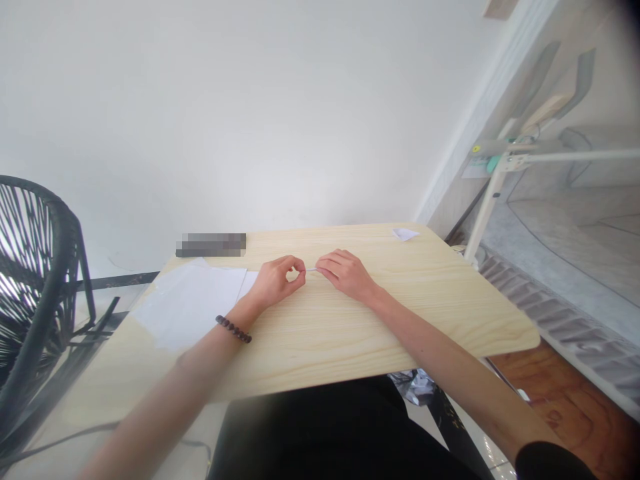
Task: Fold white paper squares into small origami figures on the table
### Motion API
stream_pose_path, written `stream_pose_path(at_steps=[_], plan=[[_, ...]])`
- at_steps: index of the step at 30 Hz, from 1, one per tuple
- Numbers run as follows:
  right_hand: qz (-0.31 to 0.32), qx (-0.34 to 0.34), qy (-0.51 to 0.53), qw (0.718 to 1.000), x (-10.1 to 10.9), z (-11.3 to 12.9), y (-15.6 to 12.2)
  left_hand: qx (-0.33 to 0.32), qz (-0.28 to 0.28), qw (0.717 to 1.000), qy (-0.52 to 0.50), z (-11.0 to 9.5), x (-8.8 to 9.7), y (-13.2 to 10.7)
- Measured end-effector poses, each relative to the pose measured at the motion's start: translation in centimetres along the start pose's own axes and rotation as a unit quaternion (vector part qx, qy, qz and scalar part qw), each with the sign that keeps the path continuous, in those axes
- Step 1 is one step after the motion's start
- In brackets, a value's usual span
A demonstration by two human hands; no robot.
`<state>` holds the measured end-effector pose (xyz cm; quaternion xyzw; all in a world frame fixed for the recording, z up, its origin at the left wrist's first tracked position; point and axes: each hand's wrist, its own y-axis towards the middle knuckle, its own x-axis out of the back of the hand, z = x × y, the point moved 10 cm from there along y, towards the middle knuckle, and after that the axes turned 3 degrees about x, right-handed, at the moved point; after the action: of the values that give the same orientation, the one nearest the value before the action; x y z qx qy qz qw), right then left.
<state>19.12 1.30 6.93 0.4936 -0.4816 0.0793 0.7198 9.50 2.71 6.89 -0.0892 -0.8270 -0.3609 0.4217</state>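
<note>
My left hand (277,281), with a dark bead bracelet (233,329) on its wrist, rests on the light wooden table (350,327) with thumb and fingers pinched together. My right hand (347,273) lies just to its right, fingers curled and pinching too. Between the two hands runs a small thin white piece (311,270), most likely a folded paper strip, held at both ends. White paper sheets (193,300) lie flat on the table to the left of my left hand.
A small folded white paper (405,233) lies at the table's far right corner. A dark flat object (211,245) sits at the far edge by the white wall. A black wire chair (35,293) stands left. A white metal frame (493,193) stands right.
</note>
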Motion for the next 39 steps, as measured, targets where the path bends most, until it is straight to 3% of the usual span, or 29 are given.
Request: stream_pose_path(at_steps=[8, 16, 25, 32, 39], plan=[[-0.003, 0.012, 0.012, 1.0, -0.2, 0.5, 0.1, -0.026, 0.022, 0.999, 0.02, -0.6, -0.3, 0.0], [-0.014, -0.037, 0.042, 0.998, 0.0, -0.8, -0.2, -0.017, -0.011, 1.0, 0.02, -0.3, 0.3, 0.1], [0.004, 0.004, 0.037, 0.999, -0.4, 0.2, 0.0, -0.063, 0.005, 0.998, 0.006, -1.6, 0.1, 0.1], [-0.006, -0.042, 0.056, 0.998, -0.6, -1.1, -0.3, -0.05, -0.025, 0.998, 0.016, -1.1, 0.5, 0.1], [0.014, -0.013, 0.055, 0.998, -1.1, -0.1, -0.1, -0.087, 0.003, 0.996, 0.022, -2.3, 0.1, 0.1]])
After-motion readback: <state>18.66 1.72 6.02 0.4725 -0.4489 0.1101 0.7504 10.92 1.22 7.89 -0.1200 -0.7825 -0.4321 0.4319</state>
